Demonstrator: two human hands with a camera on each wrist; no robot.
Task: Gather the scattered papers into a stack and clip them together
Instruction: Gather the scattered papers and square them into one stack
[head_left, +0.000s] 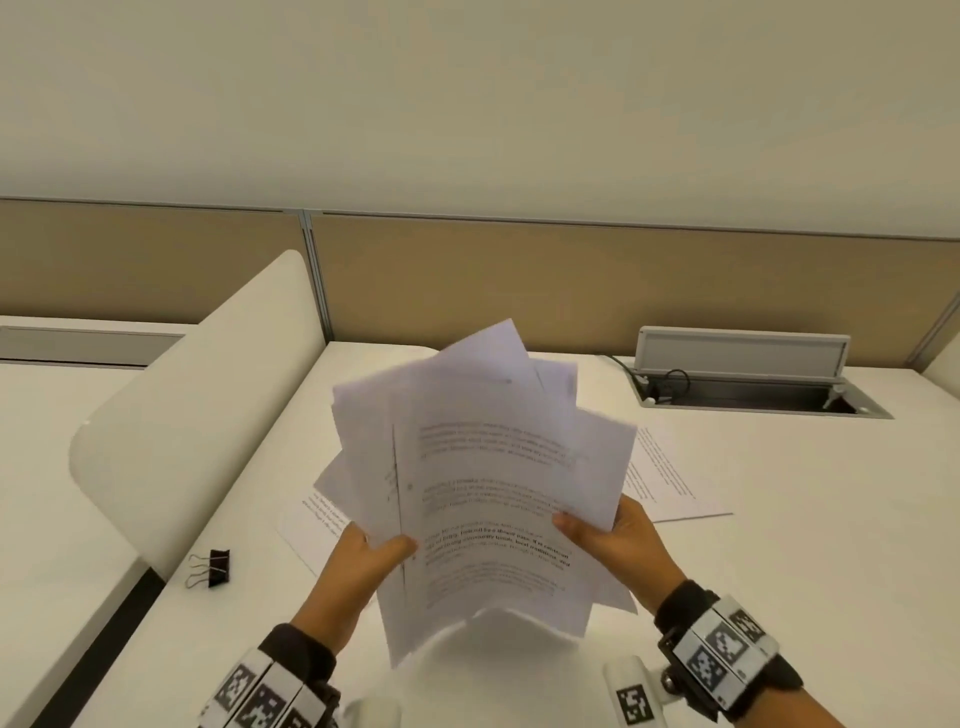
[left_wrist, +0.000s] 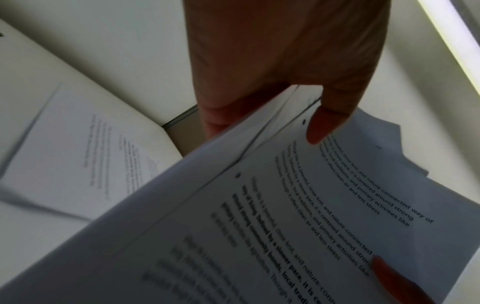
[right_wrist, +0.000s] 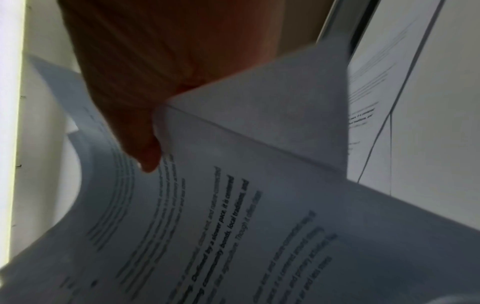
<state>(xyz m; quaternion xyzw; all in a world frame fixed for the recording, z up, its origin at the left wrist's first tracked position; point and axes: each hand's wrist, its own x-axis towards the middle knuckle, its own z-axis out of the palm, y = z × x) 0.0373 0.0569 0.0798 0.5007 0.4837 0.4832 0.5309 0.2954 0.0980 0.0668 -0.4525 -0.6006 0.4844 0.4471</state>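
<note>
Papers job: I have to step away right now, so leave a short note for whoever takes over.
Left hand and right hand both grip the fanned, uneven bundle of papers, lifted above the desk.
One sheet lies on the desk at right, another sheet at left under the bundle.
Binder clip lies unused at left.
Left: collect both, square the edges, clip.

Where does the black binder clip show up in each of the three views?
Head: binder clip lies on the desk, lower left, left of the left hand.
Left wrist: not in it.
Right wrist: not in it.
Shared landmark: the held papers, with bold print in all views.
</note>
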